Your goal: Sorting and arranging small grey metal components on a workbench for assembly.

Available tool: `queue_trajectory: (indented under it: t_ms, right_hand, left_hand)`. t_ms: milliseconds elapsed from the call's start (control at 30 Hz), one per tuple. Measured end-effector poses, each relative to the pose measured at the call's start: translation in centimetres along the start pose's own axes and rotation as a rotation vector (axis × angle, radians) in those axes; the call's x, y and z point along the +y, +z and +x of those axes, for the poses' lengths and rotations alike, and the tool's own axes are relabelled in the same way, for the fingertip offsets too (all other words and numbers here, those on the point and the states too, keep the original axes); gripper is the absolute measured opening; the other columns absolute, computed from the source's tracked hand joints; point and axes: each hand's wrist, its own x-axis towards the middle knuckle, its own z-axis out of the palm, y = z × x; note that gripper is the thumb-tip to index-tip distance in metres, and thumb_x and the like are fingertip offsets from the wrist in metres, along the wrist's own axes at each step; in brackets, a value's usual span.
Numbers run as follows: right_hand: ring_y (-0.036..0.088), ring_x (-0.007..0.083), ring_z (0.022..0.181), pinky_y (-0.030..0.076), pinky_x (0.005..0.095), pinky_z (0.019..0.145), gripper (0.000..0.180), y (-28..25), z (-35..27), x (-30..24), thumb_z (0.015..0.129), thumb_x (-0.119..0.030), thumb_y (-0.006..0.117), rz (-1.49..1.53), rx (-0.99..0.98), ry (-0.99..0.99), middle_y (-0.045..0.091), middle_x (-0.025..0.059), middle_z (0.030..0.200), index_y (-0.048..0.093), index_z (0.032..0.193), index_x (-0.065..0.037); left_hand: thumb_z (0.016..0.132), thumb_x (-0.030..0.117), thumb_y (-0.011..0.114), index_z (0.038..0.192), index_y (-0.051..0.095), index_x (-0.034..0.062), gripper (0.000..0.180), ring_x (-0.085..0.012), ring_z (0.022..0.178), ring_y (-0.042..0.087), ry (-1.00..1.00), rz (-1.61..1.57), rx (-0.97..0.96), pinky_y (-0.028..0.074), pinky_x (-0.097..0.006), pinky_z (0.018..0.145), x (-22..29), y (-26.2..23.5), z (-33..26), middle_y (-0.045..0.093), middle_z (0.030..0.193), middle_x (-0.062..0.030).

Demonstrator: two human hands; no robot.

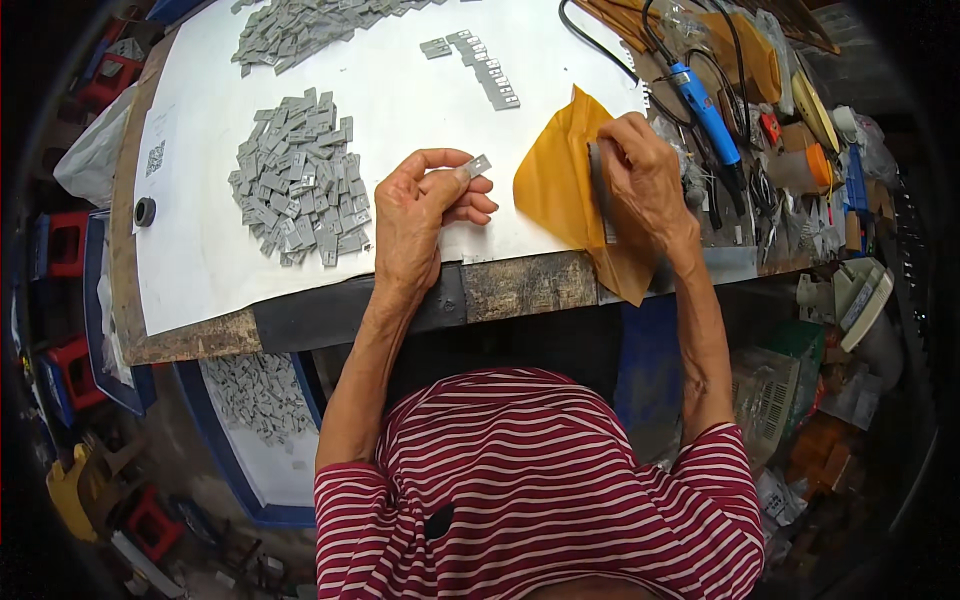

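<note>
A small grey flat plate point(480, 166) with holes is pinched between thumb and forefinger of my left hand point(412, 205), over the white-covered bench. My right hand point(645, 175) is closed on the edge of a creased orange-brown sheet point(557, 175). A dark grey strip shows along the sheet beside my fingers, and its lower end hangs over the bench's front edge. To the left of my left hand lies a heap of similar grey plates point(300, 180). Farther back, several plates lie in a staggered row point(490, 75).
Another heap of plates point(290, 35) is at the back left. A blue pen-shaped power tool point(705, 110) with black cables lies to the right among clutter. Below the bench, on the left, a blue tray point(270, 510) holds more plates. A black ring point(145, 211) sits near the left edge.
</note>
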Motion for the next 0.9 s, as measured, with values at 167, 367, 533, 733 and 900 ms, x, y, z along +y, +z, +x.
queue_trajectory:
  t_ms: [167,367,533,733,900]
  right_hand:
    - [0.051,0.0038,0.057,0.04,0.0191,0.049,0.007,0.0,-0.7,-4.7,0.08,-0.005,0.059,0.831,-0.005,0.483,0.056,-0.0022,0.068,0.061,0.086,0.0]
    - [0.05,0.004,0.054,0.04,0.0166,0.046,0.011,1.1,-1.0,-6.7,0.079,-0.004,0.06,1.138,-0.085,0.568,0.056,0.0003,0.064,0.062,0.088,0.002]
    - [0.05,0.0042,0.055,0.039,0.0165,0.046,0.012,2.3,-1.7,-6.8,0.078,-0.002,0.058,1.257,-0.111,0.584,0.056,0.0011,0.065,0.062,0.089,0.003]
    - [0.05,0.0039,0.054,0.039,0.0157,0.046,0.013,2.1,-1.9,-6.9,0.077,-0.001,0.059,1.284,-0.113,0.604,0.057,0.0006,0.066,0.061,0.089,0.002]
    - [0.05,0.0036,0.052,0.04,0.0158,0.045,0.013,1.3,-1.7,-6.4,0.074,0.0,0.061,1.28,-0.227,0.643,0.056,-0.0002,0.066,0.057,0.086,0.0]
  left_hand:
    - [0.084,0.007,0.054,0.099,0.054,-0.0058,0.02,-0.0148,0.062,0.062,-0.019,0.05,-0.016,0.051,-0.023,0.058,0.2,0.7,-0.7,0.063,0.077,-0.0153]
    - [0.083,0.006,0.054,0.096,0.055,-0.008,0.019,-0.0129,0.056,0.059,-0.023,0.031,-0.021,0.049,-0.022,0.052,0.0,1.5,-1.0,0.062,0.072,-0.014]
    - [0.083,0.006,0.054,0.097,0.055,-0.0082,0.019,-0.0121,0.057,0.058,-0.036,0.034,-0.044,0.047,-0.02,0.051,-0.4,1.6,-1.3,0.062,0.072,-0.0128]
    - [0.084,0.005,0.053,0.095,0.057,-0.0065,0.017,-0.0084,0.055,0.055,-0.018,0.077,-0.063,0.044,-0.018,0.051,-0.5,1.9,-1.5,0.062,0.071,-0.009]
    - [0.085,0.007,0.053,0.095,0.06,-0.0027,0.016,-0.0052,0.054,0.051,0.011,0.257,-0.083,0.042,-0.017,0.05,-0.1,2.2,-1.8,0.06,0.068,-0.0046]
